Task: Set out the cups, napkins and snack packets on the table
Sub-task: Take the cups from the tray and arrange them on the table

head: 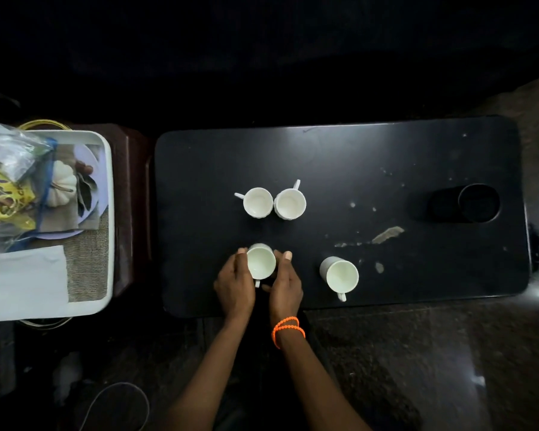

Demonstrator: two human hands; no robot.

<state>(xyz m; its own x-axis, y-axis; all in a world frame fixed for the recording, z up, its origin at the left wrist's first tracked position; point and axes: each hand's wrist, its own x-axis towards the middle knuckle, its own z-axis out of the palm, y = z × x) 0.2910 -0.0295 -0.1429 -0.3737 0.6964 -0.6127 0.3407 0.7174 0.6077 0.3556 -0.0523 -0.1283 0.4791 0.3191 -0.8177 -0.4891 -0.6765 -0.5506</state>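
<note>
Left hand (235,283) and right hand (285,284) flank one cup (261,263) at the near edge of the desk (355,157). The left fingers curl against the cup's left wall; the right hand lies along its right side, thumb tip raised beside the rim, and whether it presses the wall or only stands just beside it cannot be told. The cup is upright, mouth up, its handle pointing toward the person between the two hands.

To the right, apart from this cup, a second cup (341,274) stands with its handle also toward the near edge. Farther back, two cups (258,202) (290,203) touch side by side, handles outward. A dark round holder (476,203) sits near the right end, and pale scuffs mark the surface.

Handling, as judged: the cups look like glazed ceramic, rigid, light, smooth and brittle. They are best taken by the handle or by both walls, and set down gently, clear of their neighbours, to avoid chipping.

On the left, off the desk, a white tray (108,188) carries a folded napkin (22,275) and a yellow snack packet (0,197) in clear wrapping. These are soft and light; a pinch at an edge should lift them. They are not yet set out.
</note>
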